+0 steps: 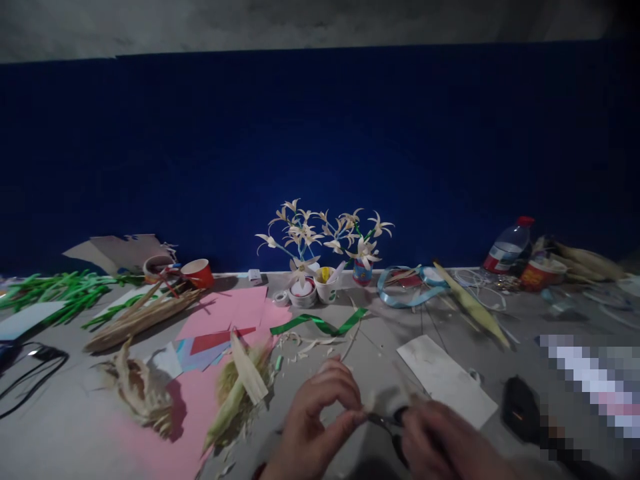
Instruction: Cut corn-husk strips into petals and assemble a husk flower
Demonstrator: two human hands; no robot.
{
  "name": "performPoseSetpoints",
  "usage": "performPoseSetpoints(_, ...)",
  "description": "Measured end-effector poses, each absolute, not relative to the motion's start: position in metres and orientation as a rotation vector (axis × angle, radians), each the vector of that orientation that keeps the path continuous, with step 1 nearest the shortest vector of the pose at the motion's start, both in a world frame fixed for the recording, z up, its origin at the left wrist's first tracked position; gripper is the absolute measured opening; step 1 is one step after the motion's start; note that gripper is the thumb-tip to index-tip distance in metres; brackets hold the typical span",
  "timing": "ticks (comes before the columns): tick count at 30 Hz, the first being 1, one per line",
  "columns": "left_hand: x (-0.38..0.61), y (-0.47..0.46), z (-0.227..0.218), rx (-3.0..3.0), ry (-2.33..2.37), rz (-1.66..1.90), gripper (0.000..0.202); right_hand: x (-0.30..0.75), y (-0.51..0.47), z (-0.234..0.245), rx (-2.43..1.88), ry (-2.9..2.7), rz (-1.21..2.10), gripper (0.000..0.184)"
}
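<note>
Head cam, only view I've got: left hand [323, 410] is low centre over the tabletop [45, 440], grip narrow, thumb and index pinched on a small pale scrap [371, 401]; that bit is blurred from my end, so I can't read its exact shape. Right hand [440, 437] is just beside it, grip closed around scissors [384, 421], blades pointing left at the pinching fingertips; can't tell whether they touch the scrap. White sheet [445, 373] lies flat behind the right hand. Beyond the left hand I see pale shavings [295, 345], then a wavy green ribbon [300, 320]. To its left, a husk piece [249, 370] sits across corn silk on pink paper [225, 308], with a dry curled husk [143, 393] further left. Back row, centre: pale flowers [303, 233] stand upright above small containers, against a dark blue panel [320, 127]. Right of those: blue ribbon [400, 305] in a loop, a long yellow-green husk [473, 305] lying diagonally, then a red-capped bottle [507, 248], tilted.
</note>
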State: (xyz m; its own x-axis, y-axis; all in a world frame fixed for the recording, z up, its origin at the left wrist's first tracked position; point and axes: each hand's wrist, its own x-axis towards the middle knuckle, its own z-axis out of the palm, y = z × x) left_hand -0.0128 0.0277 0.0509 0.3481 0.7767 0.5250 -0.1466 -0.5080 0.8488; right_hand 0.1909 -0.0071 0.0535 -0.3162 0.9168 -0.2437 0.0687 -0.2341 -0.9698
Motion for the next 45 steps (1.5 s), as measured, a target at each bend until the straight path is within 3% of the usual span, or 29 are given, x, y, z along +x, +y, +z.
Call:
performPoseSetpoints(6, -0.011, 0.030, 0.041, 1.297, 0.628, 1.152, 0.025, 0.220, 0.021, 0.029, -1.604, -1.776, 0.801, 0.046)
performPoseSetpoints(11, -0.005, 0.030, 0.036, 1.170, 0.650, 1.094, 0.025, 0.219, 0.031, 0.013, -1.645, -1.892, 0.514, 0.027)
performPoseSetpoints(19, 0.005, 0.028, 0.038, 0.875, 0.541, 0.923, 0.023, 0.189, 0.009, 0.054, -0.969, -2.070, 0.191, 0.030)
performPoseSetpoints(22, 0.005, 0.027, 0.034, 0.806, 0.508, 0.890, 0.027, 0.182, 0.011, 0.060, -0.939, -2.033, 0.259, 0.018)
performPoseSetpoints(25, -0.001, 0.025, 0.031, 0.948, 0.665, 0.982, 0.030, 0.181, 0.013, 0.055, -1.140, -1.777, 0.553, 0.011)
performPoseSetpoints(28, -0.005, 0.022, 0.037, 1.369, 0.863, 1.173, 0.016, 0.178, 0.013, 0.050, -1.222, -1.444, 0.995, 0.021)
performPoseSetpoints(31, -0.002, 0.020, 0.048, 1.667, 0.881, 1.250, 0.017, 0.172, 0.012, 0.050, -1.175, -1.297, 1.259, 0.029)
performPoseSetpoints(34, 0.005, 0.020, 0.054, 1.671, 0.944, 1.272, 0.003, 0.165, 0.011, 0.055, -1.174, -1.293, 1.333, 0.030)
performPoseSetpoints(37, 0.009, 0.021, 0.052, 1.597, 0.999, 1.260, 0.015, 0.161, 0.008, 0.062, -1.206, -1.349, 1.348, 0.028)
performPoseSetpoints(45, 0.009, 0.019, 0.057, 1.687, 1.069, 1.266, 0.018, 0.160, 0.007, 0.060, -1.207, -1.342, 1.376, 0.024)
